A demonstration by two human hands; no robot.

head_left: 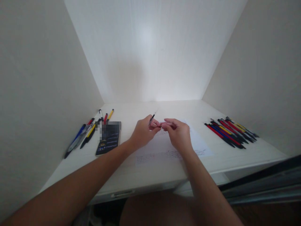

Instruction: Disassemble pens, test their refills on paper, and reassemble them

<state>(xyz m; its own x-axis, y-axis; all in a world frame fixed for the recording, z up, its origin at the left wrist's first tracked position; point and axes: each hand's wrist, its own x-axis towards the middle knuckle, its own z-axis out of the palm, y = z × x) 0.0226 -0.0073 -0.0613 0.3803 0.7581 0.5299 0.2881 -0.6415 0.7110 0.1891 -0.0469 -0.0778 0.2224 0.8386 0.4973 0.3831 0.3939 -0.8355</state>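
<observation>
My left hand (144, 131) is closed over the middle of the desk, and a thin pen refill (153, 116) with a dark section and a clear end sticks up from its fingers. My right hand (177, 131) is pinched just beside it, fingertips almost meeting those of the left. A small dark piece shows between the two sets of fingertips; most of it is hidden, so its kind is unclear. Beneath both hands lies a white sheet of paper (199, 142) with lines of handwriting.
Several pens (225, 133) with red, blue, yellow and black parts lie in a group at the right. More pens (81, 135) lie at the left, beside a phone (108, 146) with a lit screen. White panels enclose the desk (128, 171) on three sides.
</observation>
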